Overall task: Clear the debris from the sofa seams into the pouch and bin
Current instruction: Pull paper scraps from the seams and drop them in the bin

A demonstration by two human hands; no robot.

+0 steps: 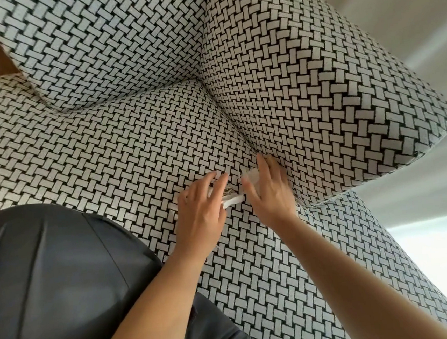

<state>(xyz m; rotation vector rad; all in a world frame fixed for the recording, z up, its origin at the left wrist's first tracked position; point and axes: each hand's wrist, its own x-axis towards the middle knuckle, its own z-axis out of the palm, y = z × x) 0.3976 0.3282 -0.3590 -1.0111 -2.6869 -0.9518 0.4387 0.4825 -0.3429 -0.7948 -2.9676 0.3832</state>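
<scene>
Debris: small heap of pale, thin scraps and darker crumbs, lying on the sofa seat at the seam where the seat meets the right cushion, between the two hands. Judged very light, loose and flimsy; likely to scatter or slip back into the seam if brushed hard. Best pinched from above in small lots, or swept together with flat fingers and scooped.

White item: flat pale strip just near of the heap, under the left fingertips; possibly the pouch edge, cannot tell. Soft, thin, easily creased by the look.

Left hand: palm down on the seat, fingers spread and reaching far-right toward the heap; grip apart, clamped on nothing visible.

Right hand: palm down, fingers extended into the seam against the cushion base, a pale scrap at the thumb side; whether pinched or merely touched, cannot tell. Blurred.

Forearms: both bare, entering from near edge, converging on the seam.

Far-left cushion: propped, well apart from the heap.

Dark garment: near left, over the person's lap.

Bin: not in view.
</scene>
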